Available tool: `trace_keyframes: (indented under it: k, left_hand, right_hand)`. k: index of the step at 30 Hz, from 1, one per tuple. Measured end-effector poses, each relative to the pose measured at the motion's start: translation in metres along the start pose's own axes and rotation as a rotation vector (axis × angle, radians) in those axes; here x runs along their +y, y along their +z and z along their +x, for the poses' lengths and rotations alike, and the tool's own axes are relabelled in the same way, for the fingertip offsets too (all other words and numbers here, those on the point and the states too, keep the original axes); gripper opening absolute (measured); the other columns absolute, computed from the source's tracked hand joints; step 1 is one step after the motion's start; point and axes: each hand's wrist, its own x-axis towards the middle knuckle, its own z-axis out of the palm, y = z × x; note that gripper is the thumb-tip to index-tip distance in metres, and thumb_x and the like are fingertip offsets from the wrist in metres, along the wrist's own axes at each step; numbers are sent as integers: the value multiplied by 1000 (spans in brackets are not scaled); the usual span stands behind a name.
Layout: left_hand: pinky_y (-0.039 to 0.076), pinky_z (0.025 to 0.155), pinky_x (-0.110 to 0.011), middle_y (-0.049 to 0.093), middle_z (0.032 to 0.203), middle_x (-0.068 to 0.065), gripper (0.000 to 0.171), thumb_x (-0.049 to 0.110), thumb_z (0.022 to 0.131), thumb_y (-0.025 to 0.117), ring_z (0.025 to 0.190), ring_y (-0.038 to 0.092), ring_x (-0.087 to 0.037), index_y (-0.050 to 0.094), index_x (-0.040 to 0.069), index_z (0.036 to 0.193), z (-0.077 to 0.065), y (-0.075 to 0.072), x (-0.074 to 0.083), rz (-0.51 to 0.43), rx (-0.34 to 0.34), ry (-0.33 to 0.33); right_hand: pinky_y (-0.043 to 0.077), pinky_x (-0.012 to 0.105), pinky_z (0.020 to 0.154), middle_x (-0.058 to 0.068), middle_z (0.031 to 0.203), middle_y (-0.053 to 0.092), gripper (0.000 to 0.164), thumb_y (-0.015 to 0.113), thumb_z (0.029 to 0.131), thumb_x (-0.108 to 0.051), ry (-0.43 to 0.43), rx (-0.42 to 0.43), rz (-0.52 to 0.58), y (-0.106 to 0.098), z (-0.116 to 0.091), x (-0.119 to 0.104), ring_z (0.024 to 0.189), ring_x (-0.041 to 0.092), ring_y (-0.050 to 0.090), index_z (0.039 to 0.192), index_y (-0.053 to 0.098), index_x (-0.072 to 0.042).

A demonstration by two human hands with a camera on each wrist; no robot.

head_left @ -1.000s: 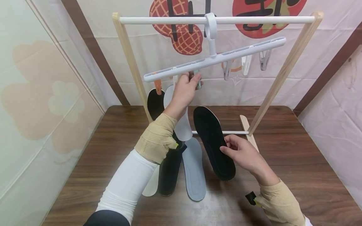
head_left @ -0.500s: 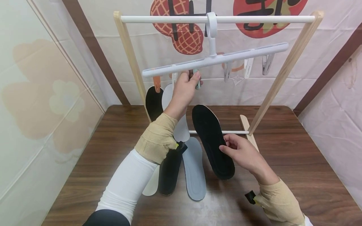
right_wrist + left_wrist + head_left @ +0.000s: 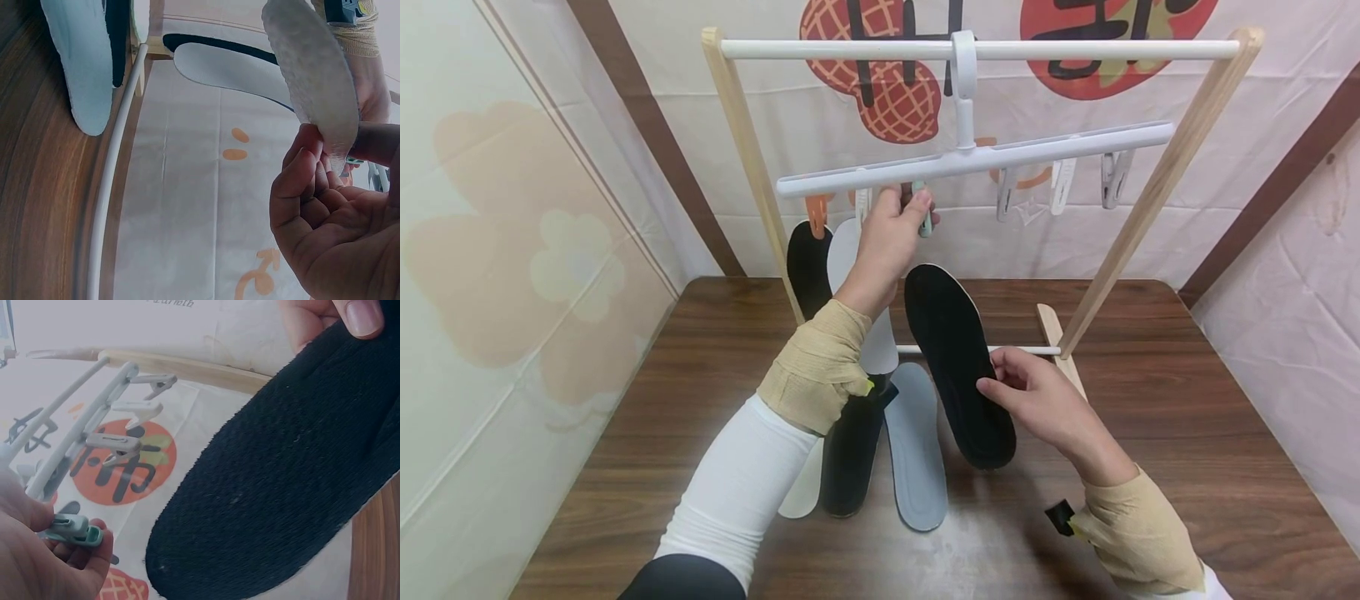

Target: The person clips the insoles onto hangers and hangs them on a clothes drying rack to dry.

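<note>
In the head view my left hand (image 3: 883, 242) pinches a green clip (image 3: 925, 218) under the white hanger bar (image 3: 970, 160). The left wrist view shows this green clip (image 3: 78, 530) between thumb and fingers. My right hand (image 3: 1041, 404) grips a black insole (image 3: 958, 358) by its side edge, holding it tilted above the table, its upper end below the clip and apart from it. Its pale underside (image 3: 315, 69) faces the right wrist camera. Left of it hang a black insole (image 3: 808, 271), on an orange clip (image 3: 816, 218), and a white insole (image 3: 880, 346), partly behind my left hand.
A wooden rack (image 3: 741, 133) with a white top rod (image 3: 1090, 50) carries the hanger. Several pale clips (image 3: 1062, 187) hang on the bar's right half. A grey insole (image 3: 917, 450), a black insole (image 3: 850, 462) and a white insole (image 3: 805, 487) lie on the wooden table (image 3: 685, 500).
The hanger bar has swung closer to level, its right end dropping and its left end rising. My right hand has brought the black insole slightly up and left. My left hand stays on the green clip.
</note>
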Motion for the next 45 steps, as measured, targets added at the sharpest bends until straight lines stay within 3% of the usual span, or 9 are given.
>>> trace_keyframes:
  k: [10, 21, 37, 45]
  left_hand:
    - [51, 96, -27, 53, 102, -4, 24, 20, 108, 48, 101, 64, -21, 52, 2, 123, -1, 1, 1, -55, 0, 6]
    - [50, 97, -29, 56, 105, -6, 27, 22, 108, 47, 105, 65, -22, 52, 2, 126, -3, 1, 2, -23, 10, 9]
    - [50, 98, -26, 55, 105, -9, 27, 19, 108, 47, 107, 66, -26, 52, -1, 127, -4, 1, 3, -58, 5, 2]
    - [50, 98, -27, 55, 105, -8, 28, 19, 108, 46, 104, 64, -22, 50, 1, 129, -4, 1, 4, -85, -6, -14]
  right_hand:
    - [43, 25, 66, 5, 84, 56, 16, 71, 94, -13, -19, 0, 32, 3, 3, -4, 74, 14, 54, 108, 66, -6]
    - [43, 25, 66, 5, 85, 56, 17, 71, 94, -12, -21, 16, 33, 3, 4, -8, 75, 14, 53, 107, 63, -3]
    - [45, 25, 68, 7, 88, 59, 17, 71, 94, -12, -29, 36, 66, 4, 6, -13, 77, 16, 57, 108, 64, -4]
    - [46, 25, 72, 7, 91, 58, 21, 70, 95, -14, -24, 48, 63, 1, 5, -16, 82, 18, 57, 109, 62, -2]
